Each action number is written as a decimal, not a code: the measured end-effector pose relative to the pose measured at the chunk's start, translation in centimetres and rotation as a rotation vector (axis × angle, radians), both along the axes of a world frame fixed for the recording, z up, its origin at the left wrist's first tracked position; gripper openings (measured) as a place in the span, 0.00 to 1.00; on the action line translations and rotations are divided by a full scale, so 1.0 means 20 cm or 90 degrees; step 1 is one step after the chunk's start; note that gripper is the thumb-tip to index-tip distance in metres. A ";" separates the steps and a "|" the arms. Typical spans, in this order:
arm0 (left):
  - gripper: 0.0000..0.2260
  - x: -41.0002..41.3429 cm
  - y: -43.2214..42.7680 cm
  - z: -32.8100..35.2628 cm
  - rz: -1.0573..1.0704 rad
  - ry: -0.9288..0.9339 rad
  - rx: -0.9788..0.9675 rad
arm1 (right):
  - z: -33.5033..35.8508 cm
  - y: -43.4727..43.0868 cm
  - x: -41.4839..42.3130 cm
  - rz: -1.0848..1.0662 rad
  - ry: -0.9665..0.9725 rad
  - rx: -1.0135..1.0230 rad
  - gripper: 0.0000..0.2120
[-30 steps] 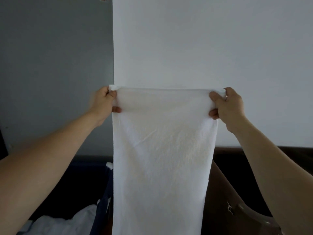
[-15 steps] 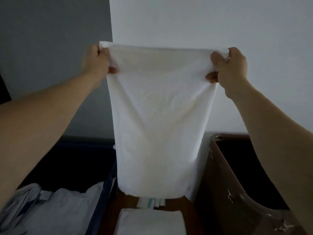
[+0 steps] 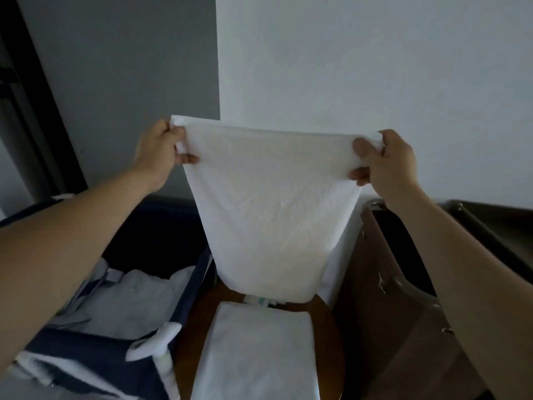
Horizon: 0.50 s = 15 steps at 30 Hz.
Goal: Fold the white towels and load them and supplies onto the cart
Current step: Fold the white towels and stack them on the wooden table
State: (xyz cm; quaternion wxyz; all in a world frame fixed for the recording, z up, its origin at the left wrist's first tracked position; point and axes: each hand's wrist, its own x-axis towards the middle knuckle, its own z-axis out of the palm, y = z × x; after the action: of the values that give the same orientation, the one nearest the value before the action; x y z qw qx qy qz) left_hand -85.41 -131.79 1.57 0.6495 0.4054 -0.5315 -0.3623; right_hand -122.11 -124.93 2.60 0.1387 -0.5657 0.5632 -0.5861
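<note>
The fingers (image 3: 364, 146) of my right hand (image 3: 392, 166) are curled and pinch the top right corner of a white towel (image 3: 271, 209), the thumb in front and the others behind the cloth. My left hand (image 3: 157, 153) pinches the top left corner in the same way. So both hands are closed on one towel. It hangs flat between them in the air, in front of the pale wall (image 3: 375, 67), and gets narrower toward its lower edge. This hanging towel hides the back part of the brown wooden surface (image 3: 190, 327) below it. On that surface lies one folded white towel (image 3: 256, 350), not touching the hanging one. Just behind it is something small with a green stripe (image 3: 259, 300), half covered, and I cannot tell what it is. At my left stands one dark blue cloth bin (image 3: 86, 350) with crumpled white linen (image 3: 138, 293) inside. At my right stands one brown container (image 3: 383, 284), and my right forearm crosses over it.
</note>
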 end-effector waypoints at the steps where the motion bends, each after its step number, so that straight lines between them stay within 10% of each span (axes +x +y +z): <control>1: 0.06 0.02 0.08 -0.07 -0.008 -0.005 0.013 | -0.07 0.06 0.02 -0.001 0.002 0.018 0.14; 15: 0.05 0.35 0.92 -1.14 -0.079 -0.177 0.265 | -1.01 0.92 0.26 -0.042 0.055 0.330 0.07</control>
State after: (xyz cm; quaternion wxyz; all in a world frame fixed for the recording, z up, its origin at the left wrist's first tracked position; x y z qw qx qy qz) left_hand -78.32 -113.47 -21.25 0.4491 0.5430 -0.5535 -0.4439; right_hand -117.00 -106.53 -17.56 0.2356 -0.5172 0.7179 -0.4020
